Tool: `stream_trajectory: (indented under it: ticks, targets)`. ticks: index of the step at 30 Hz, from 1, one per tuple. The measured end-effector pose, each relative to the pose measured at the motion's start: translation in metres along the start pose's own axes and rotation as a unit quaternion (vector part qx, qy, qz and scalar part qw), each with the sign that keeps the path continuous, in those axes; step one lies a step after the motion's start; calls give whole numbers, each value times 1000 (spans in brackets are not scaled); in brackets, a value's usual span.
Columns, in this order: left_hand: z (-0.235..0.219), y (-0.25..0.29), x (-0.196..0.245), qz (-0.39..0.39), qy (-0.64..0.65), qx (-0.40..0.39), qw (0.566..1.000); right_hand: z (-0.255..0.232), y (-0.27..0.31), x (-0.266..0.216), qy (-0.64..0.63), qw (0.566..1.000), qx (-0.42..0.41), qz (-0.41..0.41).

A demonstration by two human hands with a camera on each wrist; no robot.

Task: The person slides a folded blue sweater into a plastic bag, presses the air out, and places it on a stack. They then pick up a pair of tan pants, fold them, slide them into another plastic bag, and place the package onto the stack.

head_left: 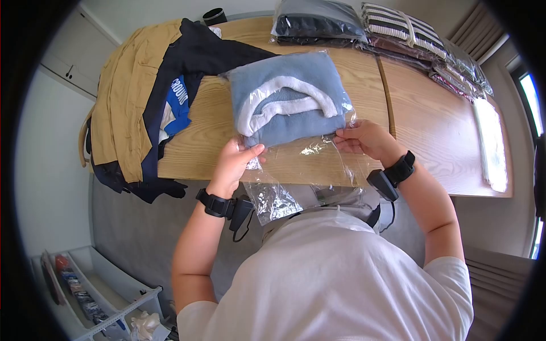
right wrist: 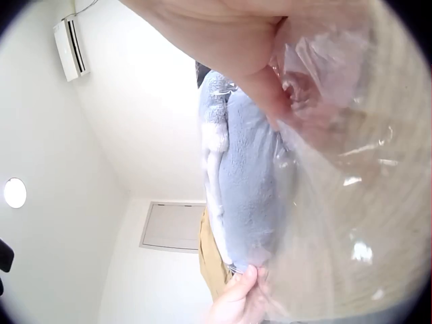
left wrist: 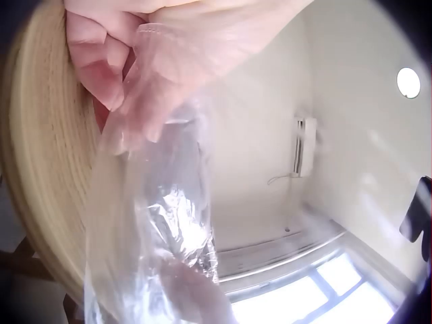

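Note:
A folded light blue fleece garment (head_left: 301, 126) with fluffy white trim lies inside a clear plastic bag (head_left: 276, 199) on the wooden table. The loose end of the bag hangs over the table's front edge toward the person's lap. At the garment's near left corner, my left hand (head_left: 230, 162) pinches the plastic, thumb on top. My right hand (head_left: 367, 139) pinches the bag at the near right corner. In the right wrist view, the fleece (right wrist: 246, 169) stretches away beyond the right hand, with the left hand at its far end. Clear film covers some left fingers in the left wrist view.
Tan (head_left: 128, 96) and dark garments (head_left: 199, 51) drape over the table's left end, beside a blue printed cloth (head_left: 179, 105). Bagged folded clothes (head_left: 318, 23) line the back right. A stack of clear bags (head_left: 490, 145) lies at the right edge. A bin (head_left: 122, 312) stands lower left.

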State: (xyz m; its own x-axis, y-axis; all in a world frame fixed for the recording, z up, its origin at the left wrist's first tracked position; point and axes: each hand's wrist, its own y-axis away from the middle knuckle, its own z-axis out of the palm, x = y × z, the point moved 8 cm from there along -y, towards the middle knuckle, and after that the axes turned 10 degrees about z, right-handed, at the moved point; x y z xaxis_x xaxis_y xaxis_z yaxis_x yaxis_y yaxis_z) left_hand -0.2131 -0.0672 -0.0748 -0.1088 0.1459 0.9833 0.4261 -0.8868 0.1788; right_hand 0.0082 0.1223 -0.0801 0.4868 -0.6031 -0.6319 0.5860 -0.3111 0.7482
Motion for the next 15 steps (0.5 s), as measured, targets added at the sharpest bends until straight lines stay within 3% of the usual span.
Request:
stream_trajectory:
  ticks: [5, 7, 8, 9, 10, 11, 13, 14, 15]
  targets:
    - [6, 6, 2, -7, -70, 21, 997, -14, 3, -3, -7, 999, 38, -19]
    - [-6, 13, 13, 58, -130, 79, 987, -25, 34, -26, 131, 974, 134, -123]
    - [-15, 26, 34, 117, -278, 151, 941, -30, 59, -37, 209, 932, 231, -187]
    - [-2, 44, 66, 220, -361, 152, 893, -31, 72, -33, 210, 931, 233, -184]
    - [15, 65, 96, 317, -436, 149, 829, -33, 96, -37, 203, 903, 258, -278]
    - [25, 75, 109, 314, -434, 146, 832, -31, 121, -39, 195, 865, 281, -368]
    - [85, 95, 122, 409, -509, -59, 755, -13, 144, -29, 240, 862, 266, -359]
    - [93, 98, 119, 406, -507, -60, 758, 0, 153, -24, 283, 855, 248, -356]
    - [115, 101, 107, 406, -532, -161, 726, 8, 160, -19, 283, 857, 247, -353]
